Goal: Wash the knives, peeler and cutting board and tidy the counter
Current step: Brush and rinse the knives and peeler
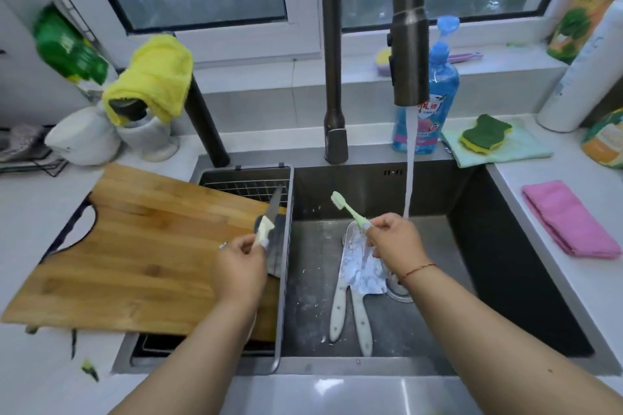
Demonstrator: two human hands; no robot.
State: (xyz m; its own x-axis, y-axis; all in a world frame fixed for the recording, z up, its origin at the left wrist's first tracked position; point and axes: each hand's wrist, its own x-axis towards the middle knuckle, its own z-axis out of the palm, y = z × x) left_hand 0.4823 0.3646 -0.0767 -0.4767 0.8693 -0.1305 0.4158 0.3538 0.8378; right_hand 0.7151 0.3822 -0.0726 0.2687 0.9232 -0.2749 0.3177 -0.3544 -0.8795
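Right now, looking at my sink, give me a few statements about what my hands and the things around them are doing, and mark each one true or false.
1. The left hand grips a small knife by its pale handle. True.
2. The right hand holds a sponge. False: it pinches a green toothbrush; the green sponge lies on a cloth on the counter.
3. Water runs from the tap. True.
4. The sink holds nothing. False: two white-handled knives lie on its floor.
5. The cutting board stands upright against the window. False: it lies flat, partly over the sink's left side.
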